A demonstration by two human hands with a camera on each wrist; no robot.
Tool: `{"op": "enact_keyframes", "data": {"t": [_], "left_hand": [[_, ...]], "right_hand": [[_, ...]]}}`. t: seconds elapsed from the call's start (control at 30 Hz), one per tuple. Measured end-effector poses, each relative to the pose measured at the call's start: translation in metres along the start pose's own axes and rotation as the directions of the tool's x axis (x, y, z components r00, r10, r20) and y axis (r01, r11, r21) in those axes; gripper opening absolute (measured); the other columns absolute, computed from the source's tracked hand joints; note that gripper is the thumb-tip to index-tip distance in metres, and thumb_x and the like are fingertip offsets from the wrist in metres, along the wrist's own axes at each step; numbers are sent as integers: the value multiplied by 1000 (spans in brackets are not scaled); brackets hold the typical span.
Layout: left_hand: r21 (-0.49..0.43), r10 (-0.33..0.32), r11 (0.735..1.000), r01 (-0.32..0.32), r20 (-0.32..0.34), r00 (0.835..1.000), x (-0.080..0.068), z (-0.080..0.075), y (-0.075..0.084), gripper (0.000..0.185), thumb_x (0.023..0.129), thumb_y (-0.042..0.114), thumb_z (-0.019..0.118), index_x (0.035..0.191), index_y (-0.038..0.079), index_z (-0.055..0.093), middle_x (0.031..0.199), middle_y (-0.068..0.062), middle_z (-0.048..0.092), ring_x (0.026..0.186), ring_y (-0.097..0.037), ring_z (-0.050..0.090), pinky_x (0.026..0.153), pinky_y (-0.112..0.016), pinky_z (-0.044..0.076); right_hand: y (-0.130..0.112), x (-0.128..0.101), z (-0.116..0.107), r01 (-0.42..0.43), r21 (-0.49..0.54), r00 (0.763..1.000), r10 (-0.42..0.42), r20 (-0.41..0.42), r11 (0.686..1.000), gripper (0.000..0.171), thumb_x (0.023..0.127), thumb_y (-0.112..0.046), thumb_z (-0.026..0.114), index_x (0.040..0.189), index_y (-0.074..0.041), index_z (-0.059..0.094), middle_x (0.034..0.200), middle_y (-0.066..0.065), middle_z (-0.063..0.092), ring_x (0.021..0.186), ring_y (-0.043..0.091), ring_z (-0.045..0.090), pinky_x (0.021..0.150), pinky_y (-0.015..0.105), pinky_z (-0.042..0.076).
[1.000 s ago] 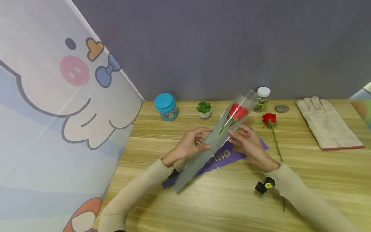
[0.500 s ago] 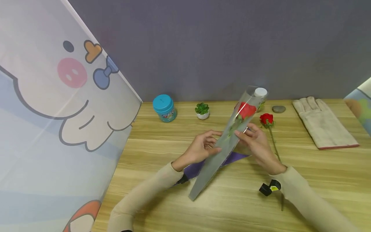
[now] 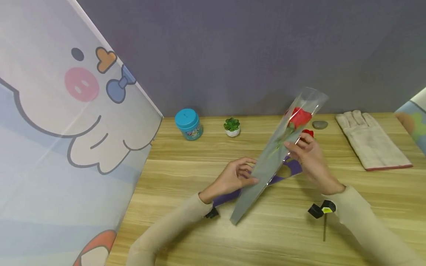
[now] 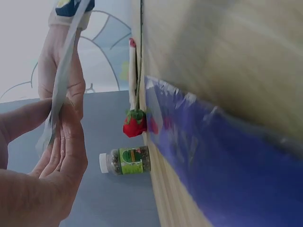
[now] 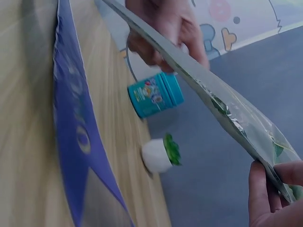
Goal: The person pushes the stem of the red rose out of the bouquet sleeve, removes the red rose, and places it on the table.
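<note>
A clear and grey flower sleeve (image 3: 266, 162) with a red rose (image 3: 299, 118) inside is held up slantwise over the table, its wide clear end at the upper right. My left hand (image 3: 233, 179) pinches its lower part between thumb and fingers. Higher up, my right hand (image 3: 313, 162) grips the opposite edge, with the thumb on the front face. In the right wrist view, the sleeve's edge runs between the left hand (image 5: 173, 28) and the right hand (image 5: 272, 198). Below lies a purple sleeve (image 3: 294, 166) with gold print, partly covered. A second red rose (image 4: 135, 124) lies behind my right hand.
At the back of the wooden table stand a blue lidded tub (image 3: 188, 125), a small potted succulent (image 3: 232, 127) and a white-capped jar (image 4: 128, 161), hidden in the head view. A grey stone (image 3: 320, 125) and a pale work glove (image 3: 372, 142) lie back right. A grey wall (image 3: 239, 55) rises behind.
Both hands have moved the rose in its sleeve to the right, and its top end is higher. The sleeve now covers the jar and my right hand hides most of the loose rose.
</note>
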State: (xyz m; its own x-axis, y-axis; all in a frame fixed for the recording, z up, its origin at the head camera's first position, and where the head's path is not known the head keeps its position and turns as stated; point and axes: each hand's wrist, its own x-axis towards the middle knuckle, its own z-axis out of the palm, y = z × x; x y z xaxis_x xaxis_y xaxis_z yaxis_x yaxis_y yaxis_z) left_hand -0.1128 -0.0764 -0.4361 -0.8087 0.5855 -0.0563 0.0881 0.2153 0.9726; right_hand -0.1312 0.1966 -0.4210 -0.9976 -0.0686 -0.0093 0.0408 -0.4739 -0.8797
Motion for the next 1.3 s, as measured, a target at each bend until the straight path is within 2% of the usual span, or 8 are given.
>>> {"op": "enact_keyframes", "data": {"t": [0.1,0.23,0.37,0.53,0.63,0.8,1.1,1.3], "left_hand": [[-16,-12,1000,12,22,1000,-3,4,-2,55,89,2,80,140,8,60,105,-13,69,82,-3,65,70,-19,55],[-47,-39,998,41,44,998,-7,9,-3,56,88,-2,80,139,6,59,104,-14,70,79,-2,64,68,-16,53],[-87,-42,995,47,62,997,-10,15,-5,48,89,-3,78,133,0,58,105,-23,72,78,-2,65,68,-14,52],[-128,-19,991,25,46,999,-10,19,-7,34,94,-2,73,125,-6,59,106,-34,70,78,-2,68,70,-14,53],[-116,-21,993,22,13,1000,-9,20,-6,31,95,-1,72,123,-6,61,108,-33,70,81,0,68,72,-14,54],[-87,-27,996,24,-28,999,-7,24,-8,29,95,2,73,121,-5,63,109,-28,70,82,2,65,73,-12,53],[-99,-52,994,46,-57,997,-7,27,-10,31,92,0,75,120,-7,63,100,-28,70,75,3,61,70,-11,52],[-109,-52,993,45,-63,997,-8,29,-11,34,90,-1,76,121,-7,64,91,-19,69,69,3,55,62,-11,47]], "right_hand": [[-11,4,-8,22,44,1000,-21,-9,999,38,99,11,59,130,-9,51,102,-1,80,84,9,76,69,21,61],[-23,10,-18,85,94,995,-79,-62,992,33,97,14,60,121,-8,58,97,2,81,79,10,76,64,21,61],[-34,14,-26,154,129,984,-140,-111,980,28,95,17,60,112,-6,58,87,4,79,70,11,74,60,20,59],[-43,14,-31,192,133,978,-177,-114,972,26,95,17,61,105,-5,51,76,1,64,70,12,70,63,21,60],[-43,13,-31,186,84,978,-176,-110,979,27,95,14,62,111,-6,54,80,0,68,75,11,72,65,20,60],[-39,9,-31,180,27,981,-178,-81,983,39,96,12,64,130,-6,58,104,3,80,87,10,75,70,19,60],[-27,8,-30,161,6,985,-160,-59,987,50,92,21,61,132,-8,53,106,2,81,88,10,78,71,21,62],[-24,7,-28,152,27,988,-152,-11,988,62,88,28,60,138,-7,49,112,3,80,95,14,79,70,24,63]]}}
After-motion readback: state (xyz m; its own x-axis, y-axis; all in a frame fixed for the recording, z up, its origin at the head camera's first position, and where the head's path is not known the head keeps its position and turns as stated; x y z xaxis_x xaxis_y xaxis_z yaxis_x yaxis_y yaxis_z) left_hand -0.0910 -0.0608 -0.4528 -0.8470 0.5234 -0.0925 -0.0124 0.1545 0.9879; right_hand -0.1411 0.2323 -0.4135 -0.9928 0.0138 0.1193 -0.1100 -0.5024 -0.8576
